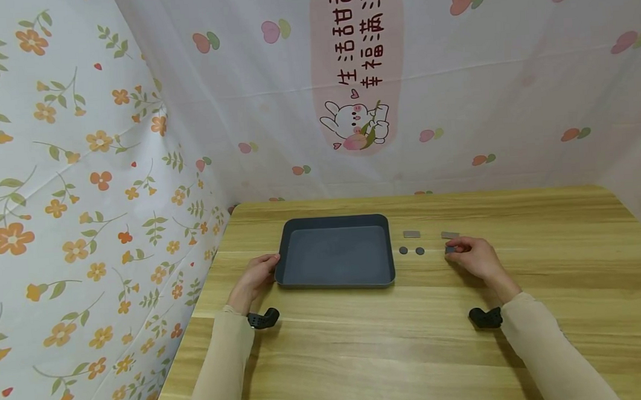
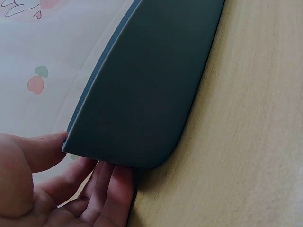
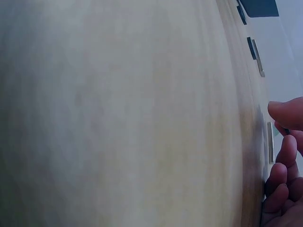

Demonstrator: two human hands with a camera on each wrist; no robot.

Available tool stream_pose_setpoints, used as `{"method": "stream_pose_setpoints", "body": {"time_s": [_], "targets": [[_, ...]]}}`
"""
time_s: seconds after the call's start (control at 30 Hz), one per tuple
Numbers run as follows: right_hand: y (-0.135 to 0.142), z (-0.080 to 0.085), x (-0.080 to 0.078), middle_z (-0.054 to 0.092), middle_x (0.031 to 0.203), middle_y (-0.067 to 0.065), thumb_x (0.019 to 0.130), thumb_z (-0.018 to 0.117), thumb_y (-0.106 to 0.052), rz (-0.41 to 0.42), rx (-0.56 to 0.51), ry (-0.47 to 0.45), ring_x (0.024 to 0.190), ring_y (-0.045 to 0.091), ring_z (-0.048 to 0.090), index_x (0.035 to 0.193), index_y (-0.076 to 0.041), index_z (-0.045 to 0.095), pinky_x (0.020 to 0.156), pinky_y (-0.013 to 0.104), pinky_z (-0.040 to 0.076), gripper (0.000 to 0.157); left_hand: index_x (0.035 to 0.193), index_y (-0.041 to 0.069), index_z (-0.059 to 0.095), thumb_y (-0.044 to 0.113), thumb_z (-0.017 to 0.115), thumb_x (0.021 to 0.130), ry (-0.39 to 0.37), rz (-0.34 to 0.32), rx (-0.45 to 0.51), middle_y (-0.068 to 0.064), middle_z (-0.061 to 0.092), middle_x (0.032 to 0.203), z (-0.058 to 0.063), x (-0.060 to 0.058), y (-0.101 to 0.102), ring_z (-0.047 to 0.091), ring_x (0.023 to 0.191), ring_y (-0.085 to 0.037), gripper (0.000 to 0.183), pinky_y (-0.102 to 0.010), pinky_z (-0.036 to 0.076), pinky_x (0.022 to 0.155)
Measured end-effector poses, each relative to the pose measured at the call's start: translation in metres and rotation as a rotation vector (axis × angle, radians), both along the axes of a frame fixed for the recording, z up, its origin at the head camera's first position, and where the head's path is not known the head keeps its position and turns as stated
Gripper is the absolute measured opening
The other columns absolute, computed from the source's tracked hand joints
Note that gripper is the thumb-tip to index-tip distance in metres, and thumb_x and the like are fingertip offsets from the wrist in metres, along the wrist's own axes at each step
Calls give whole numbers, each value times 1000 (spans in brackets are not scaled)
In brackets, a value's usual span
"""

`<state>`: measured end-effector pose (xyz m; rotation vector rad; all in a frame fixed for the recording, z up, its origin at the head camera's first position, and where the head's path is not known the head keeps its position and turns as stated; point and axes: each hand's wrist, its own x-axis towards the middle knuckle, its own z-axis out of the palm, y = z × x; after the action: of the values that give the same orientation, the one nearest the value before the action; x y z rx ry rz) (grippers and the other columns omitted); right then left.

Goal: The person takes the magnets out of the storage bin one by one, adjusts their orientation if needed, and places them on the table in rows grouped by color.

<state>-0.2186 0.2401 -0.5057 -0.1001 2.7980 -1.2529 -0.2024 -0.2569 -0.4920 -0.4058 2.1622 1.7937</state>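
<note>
A dark grey-blue rectangular tray (image 1: 334,256) sits on the wooden table. At its left side my left hand (image 1: 260,271) grips the wall; in the left wrist view the thumb meets the tray's rim (image 2: 118,94) while the fingers lie against the outside. To the right, my right hand (image 1: 474,256) pinches a small dark blue flat piece (image 1: 450,249) between thumb and index finger, low over the table. That piece is mostly hidden by the fingers in the right wrist view. Just behind this hand lies a thin grey rectangular piece (image 1: 450,235).
Between tray and right hand lie another grey rectangular piece (image 1: 412,234) and two dark round discs, a left disc (image 1: 403,250) and a right disc (image 1: 420,251). A printed curtain (image 1: 272,106) hangs behind the table (image 1: 361,349) and along its left side.
</note>
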Motion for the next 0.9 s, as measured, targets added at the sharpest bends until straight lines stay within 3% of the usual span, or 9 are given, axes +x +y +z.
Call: {"method": "stream_pose_setpoints", "body": {"time_s": [0.7, 0.9], "targets": [[-3, 1, 1, 62, 99, 13, 90, 66, -18, 25, 44, -43, 87, 22, 54, 118, 3, 64, 73, 30, 42, 35, 138, -6, 45, 22, 43, 104, 9, -13, -15, -20, 54, 130, -1, 0, -1, 57, 107, -17, 44, -37, 46, 97], [-3, 2, 1, 63, 102, 16, 90, 66, -18, 22, 43, -48, 89, 23, 55, 118, 3, 64, 73, 30, 42, 35, 138, -5, 47, 22, 44, 104, 14, -11, -16, -19, 55, 128, -1, 0, -1, 57, 105, -17, 43, -32, 48, 92]]}}
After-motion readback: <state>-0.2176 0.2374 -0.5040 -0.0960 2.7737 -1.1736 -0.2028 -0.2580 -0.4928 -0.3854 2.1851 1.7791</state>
